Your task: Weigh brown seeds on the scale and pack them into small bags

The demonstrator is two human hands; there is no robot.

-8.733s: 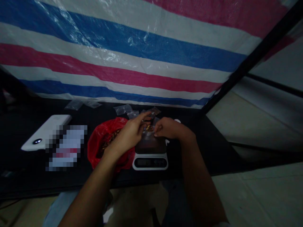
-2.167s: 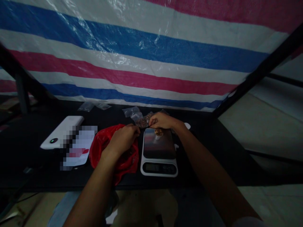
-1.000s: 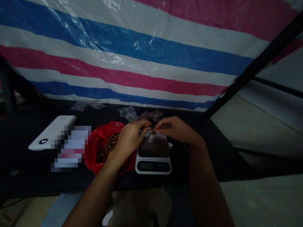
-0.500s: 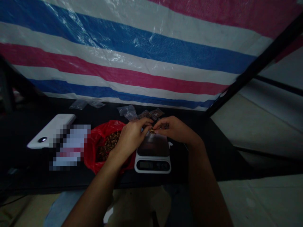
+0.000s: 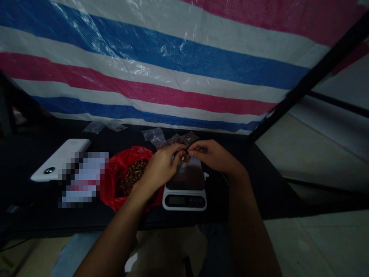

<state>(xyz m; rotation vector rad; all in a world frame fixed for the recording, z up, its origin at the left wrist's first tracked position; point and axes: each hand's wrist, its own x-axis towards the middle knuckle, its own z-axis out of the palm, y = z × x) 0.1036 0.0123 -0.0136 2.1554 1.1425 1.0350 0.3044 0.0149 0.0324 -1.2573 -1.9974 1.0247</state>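
Above the back of a white digital scale (image 5: 184, 207), a small clear plastic bag (image 5: 185, 158) with brown pieces inside hangs between my hands. My left hand (image 5: 163, 163) pinches its left side with thumb and fingers. From the right, my right hand (image 5: 213, 154) pinches near the bag's top edge; the fingertips of both hands almost meet. Under the bag is the scale's dark metal plate (image 5: 187, 180). To the left an open red plastic bag (image 5: 108, 188) holds many small brown pieces (image 5: 134, 175), partly hidden by my left forearm.
Behind my hands lie small filled bags (image 5: 190, 137) and a clear bag (image 5: 154, 135). More clear bags (image 5: 94, 127) rest farther left. A white device (image 5: 63, 157) and a blurred-out sheet (image 5: 89, 173) lie on the black table (image 5: 245, 192). A striped tarp (image 5: 173, 77) rises behind.
My fingertips have shifted slightly along the small bag's top, and the brown pieces inside now show more clearly below them. The whole view has moved a little.
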